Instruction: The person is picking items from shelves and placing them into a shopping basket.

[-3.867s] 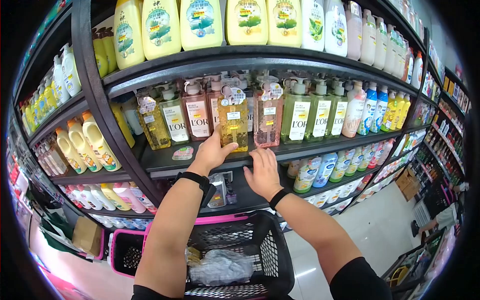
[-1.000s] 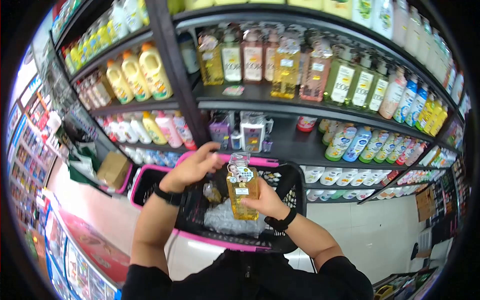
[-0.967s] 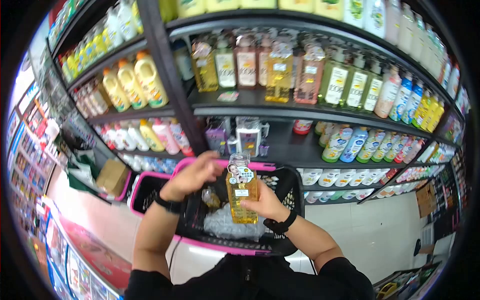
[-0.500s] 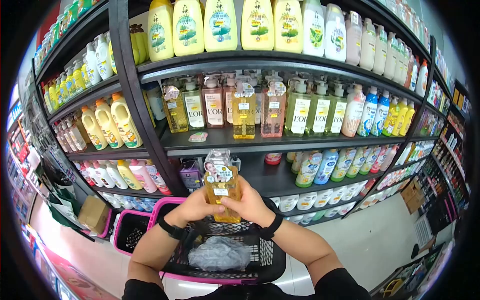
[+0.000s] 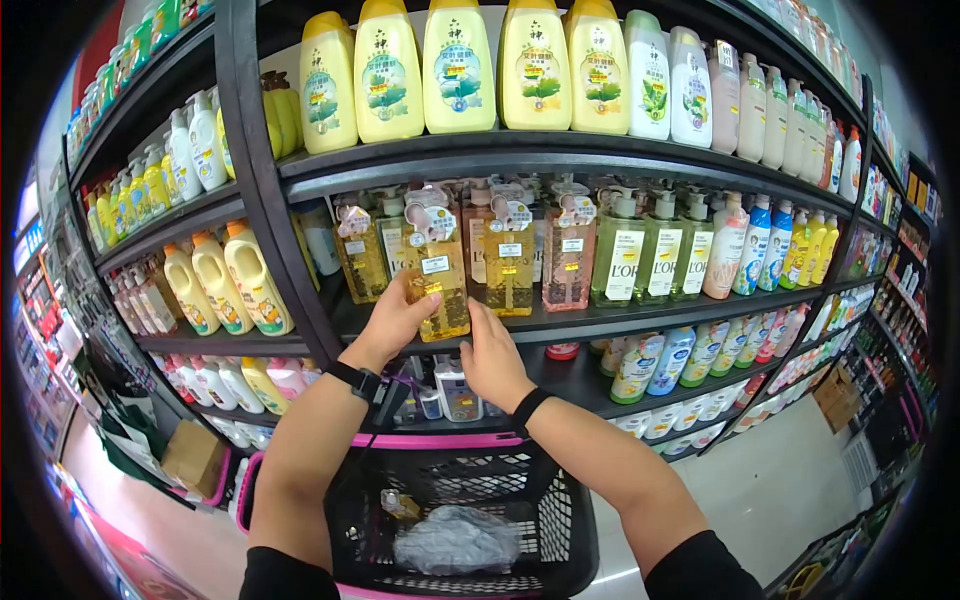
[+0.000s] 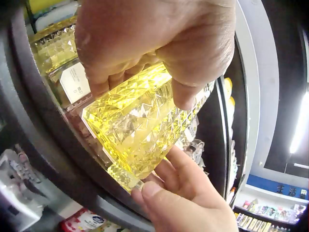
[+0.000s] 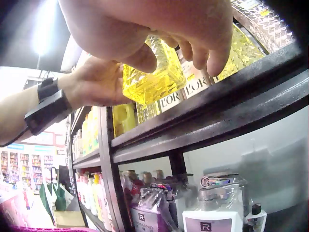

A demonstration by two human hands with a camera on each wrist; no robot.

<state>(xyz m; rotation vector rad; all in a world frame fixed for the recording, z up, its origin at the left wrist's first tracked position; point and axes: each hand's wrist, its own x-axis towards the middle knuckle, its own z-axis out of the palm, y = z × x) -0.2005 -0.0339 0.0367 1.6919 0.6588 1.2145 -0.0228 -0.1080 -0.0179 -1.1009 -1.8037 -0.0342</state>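
A clear yellow pump bottle [image 5: 440, 300] with a round tag at its neck tilts slightly at the front of the middle shelf [image 5: 570, 325]. My left hand [image 5: 385, 330] grips its left side, thumb across the front. Along the lower right edge lies my right hand [image 5: 495, 360], fingers fairly straight. In the left wrist view the right thumb is right at the bottom corner of the faceted bottle [image 6: 140, 121]. The right wrist view shows the bottle [image 7: 149, 84] from below, over the shelf edge. Behind it stand a similar yellow bottle [image 5: 508, 265] and a pink one [image 5: 568, 265].
Green pump bottles [image 5: 620, 250] line the shelf to the right. Tall yellow bottles [image 5: 460, 70] fill the shelf above. Below my arms sits a black basket [image 5: 565, 520] with a pink rim, holding a crumpled clear plastic bag [image 5: 460, 540]. A black upright post [image 5: 265, 170] stands left.
The bottle has gone from above the basket up and forward to the middle shelf. My left hand, off the bottle a second ago, now grips it; the right hand has shifted to its lower edge.
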